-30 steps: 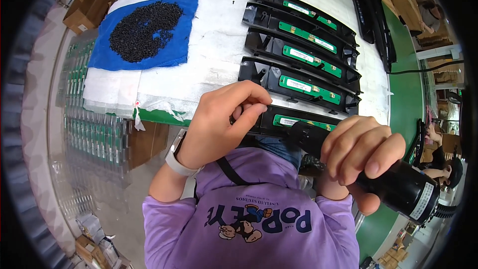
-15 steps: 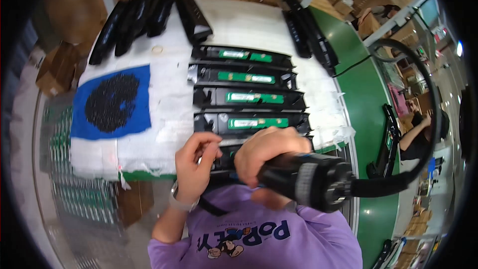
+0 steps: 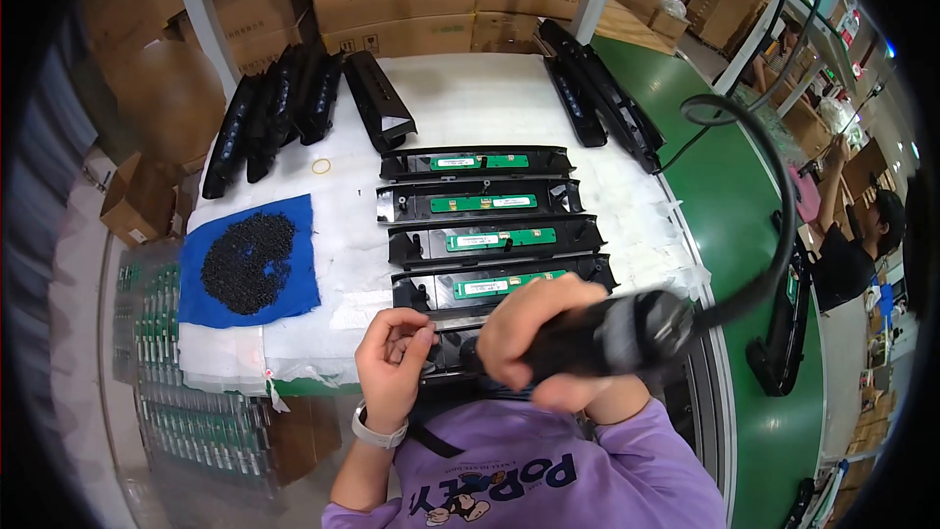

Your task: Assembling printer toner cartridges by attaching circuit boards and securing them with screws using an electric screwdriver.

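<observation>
My right hand (image 3: 524,333) is wrapped round a thick black electric screwdriver (image 3: 592,338), its cable curving off to the right. The screwdriver's tip is hidden. Under both hands lies the nearest black plastic housing (image 3: 447,355), mostly covered. Over its left end, my left hand (image 3: 390,364) has its fingers curled and thumb pressed in; whatever they hold is too small to make out. Beyond, more long black housings (image 3: 416,292) lie in a row, each carrying a green circuit board (image 3: 504,238). To the left, a blue cloth (image 3: 305,286) bears a heap of small black screws (image 3: 245,264).
Black housings (image 3: 294,103) lean together at the table's far left, more (image 3: 612,103) at the far right. A green bench (image 3: 729,333) runs along the right with another housing (image 3: 780,318). Racked circuit boards (image 3: 201,426) stand low at left. Cartons (image 3: 392,0) fill the back; a person (image 3: 847,245) sits at right.
The view has tilted, so the table sits lower in the picture. My right hand still grips the screwdriver, and my left hand's fingers stay curled near the nearest housing's left end.
</observation>
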{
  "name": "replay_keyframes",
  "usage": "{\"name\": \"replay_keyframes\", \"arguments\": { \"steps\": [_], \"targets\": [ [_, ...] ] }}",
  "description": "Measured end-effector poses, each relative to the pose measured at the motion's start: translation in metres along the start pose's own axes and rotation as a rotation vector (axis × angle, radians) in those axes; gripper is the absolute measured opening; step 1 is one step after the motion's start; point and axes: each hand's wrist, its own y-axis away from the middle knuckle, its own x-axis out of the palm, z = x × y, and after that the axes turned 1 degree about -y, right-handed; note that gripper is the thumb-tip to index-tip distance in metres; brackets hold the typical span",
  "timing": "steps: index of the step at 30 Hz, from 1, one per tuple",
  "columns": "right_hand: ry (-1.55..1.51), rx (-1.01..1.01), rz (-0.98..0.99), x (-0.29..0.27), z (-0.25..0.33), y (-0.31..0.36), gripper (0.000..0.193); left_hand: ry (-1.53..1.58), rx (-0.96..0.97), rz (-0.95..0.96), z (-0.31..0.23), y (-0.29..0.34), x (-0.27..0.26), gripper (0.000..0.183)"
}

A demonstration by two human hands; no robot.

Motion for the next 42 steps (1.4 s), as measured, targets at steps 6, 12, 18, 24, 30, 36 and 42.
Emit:
{"name": "replay_keyframes", "arguments": {
  "steps": [6,12,18,24,30,36,42],
  "targets": [
    [-0.346,-0.323,-0.165,-0.017,0.007,0.006,0.035,-0.432,0.262,0.282,-0.029,0.001,-0.001,0.015],
    [-0.377,-0.396,-0.157,-0.021,0.016,0.014,0.032,-0.271,0.17,0.421,-0.034,-0.003,-0.001,0.017],
    [-0.351,-0.414,-0.122,-0.023,0.02,0.02,0.032,-0.234,0.073,0.449,-0.034,0.002,0.0,0.016],
    [-0.328,-0.405,-0.079,-0.02,0.022,0.026,0.035,-0.377,0.187,0.479,-0.041,0.003,0.01,0.018],
    [-0.369,-0.413,-0.086,-0.027,0.024,0.044,0.038,-0.406,0.154,0.379,-0.042,0.011,0.024,0.016],
    [-0.372,-0.504,-0.137,-0.034,0.043,0.062,0.032,-0.2,-0.077,0.439,-0.036,0.018,0.041,0.014],
    [-0.31,-0.49,-0.148,-0.053,0.063,0.074,0.03,-0.585,0.275,0.489,-0.034,0.017,0.064,0.049]
  ]
}}
